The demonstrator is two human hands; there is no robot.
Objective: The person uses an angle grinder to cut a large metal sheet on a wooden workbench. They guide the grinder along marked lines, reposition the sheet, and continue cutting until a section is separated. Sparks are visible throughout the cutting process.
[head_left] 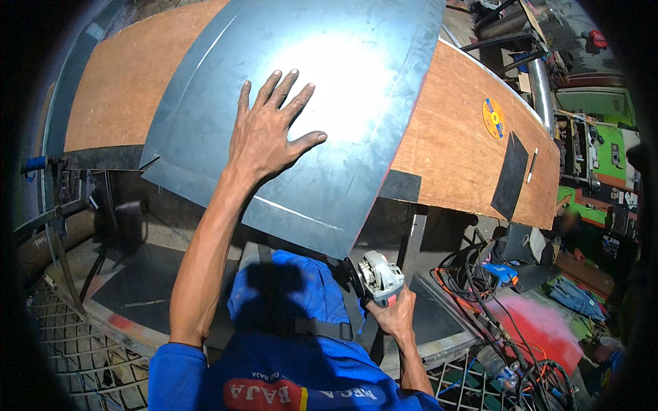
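My left hand [269, 130] lies flat with fingers spread on a large grey metal sheet [205, 130], which shines brightly under the light. Thin pale lines are marked along the sheet's edges. Low on the right, my right hand [395, 312] is wrapped round an angle grinder [381, 276]. Its dark disc sits at or very near the sheet's near right corner; whether the two touch I cannot tell. Under the sheet is a brown plywood board [445, 137], showing on both sides.
On the plywood's right lie an orange cutting disc [493, 118], a dark flat strip [509, 175] and a white marker [532, 165]. Tangled cables [473, 281] cover the floor at right, near a clear bottle [506, 377]. Metal grating [75, 356] is at lower left. Another person sits far right.
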